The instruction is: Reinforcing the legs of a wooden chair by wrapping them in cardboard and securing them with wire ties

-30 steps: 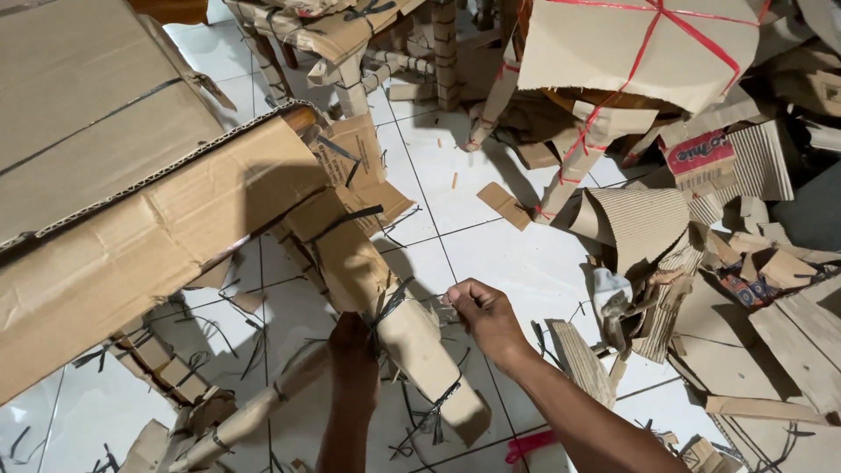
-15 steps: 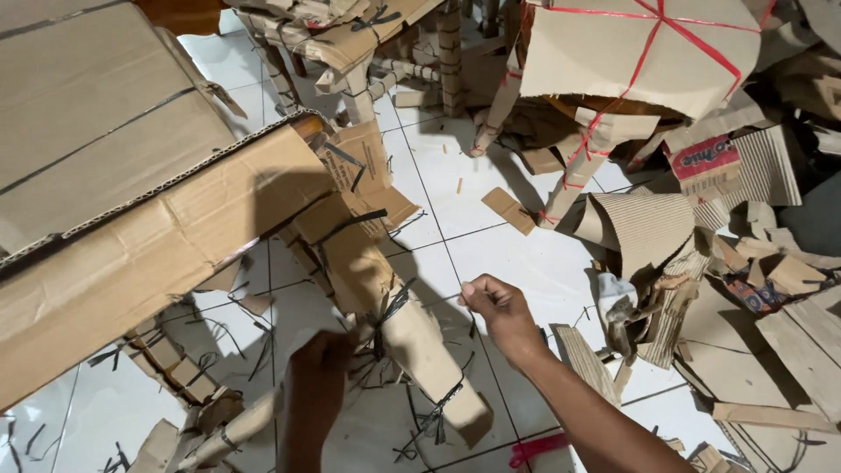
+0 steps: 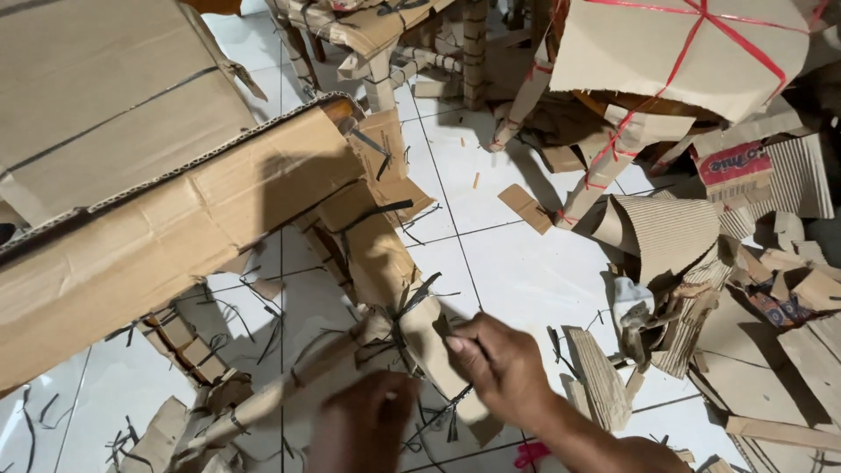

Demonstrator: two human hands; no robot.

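Head cam has us looking straight down at a white tiled floor [image 3: 526, 280] that's basically buried in cardboard. Biggest thing by far is the long cardboard sheet [image 3: 149, 236] slanting across the left side, with another flat cardboard panel [image 3: 96, 96] lying above it. Top right there's a cardboard bundle [image 3: 683, 52] tied up with red string, and below it a loose heap of corrugated scraps [image 3: 683, 236] running down the right edge.

Next size down is the folded cardboard strip [image 3: 377, 254] we're working on. It runs from under the big sheet down toward us, sits on the floor about centre frame, and has black strapping [image 3: 407, 302] wrapped around it, with more black bits scattered on the tiles.

Our right hand [image 3: 499, 368] is on the lower end of that strip, fingers curled and pinching the cardboard edge right by the strapping. Our left hand [image 3: 363, 425] is low in the frame just beside it, over a thinner rolled cardboard piece [image 3: 280, 394], but it's blurry, so we honestly can't tell if those fingers are gripping anything.

Smallest bit: a little pink scrap [image 3: 530, 455] near our right wrist.
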